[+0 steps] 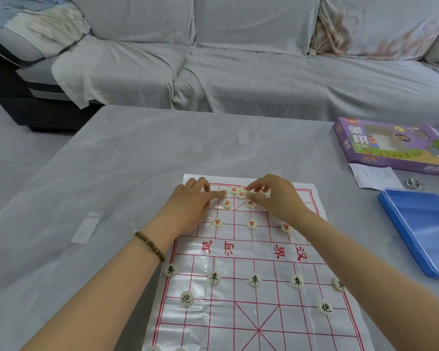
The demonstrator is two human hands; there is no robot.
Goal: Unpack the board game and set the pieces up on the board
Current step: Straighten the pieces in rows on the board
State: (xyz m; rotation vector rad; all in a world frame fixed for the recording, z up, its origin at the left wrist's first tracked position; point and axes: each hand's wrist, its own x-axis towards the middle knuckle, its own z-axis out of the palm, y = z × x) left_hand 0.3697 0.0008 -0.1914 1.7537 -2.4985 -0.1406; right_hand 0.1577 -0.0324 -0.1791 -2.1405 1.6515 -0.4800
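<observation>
Grey table (137,160), board (238,312), red pieces (240,194) between hands (189,205) (274,196)

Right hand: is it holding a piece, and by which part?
The right hand appears to pinch a red-marked piece by its rim, between thumb and forefinger tips.

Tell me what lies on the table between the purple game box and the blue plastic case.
In the head view, a white paper leaflet and a small silvery coiled item lie between the purple cardboard game box and the blue plastic case.
</observation>
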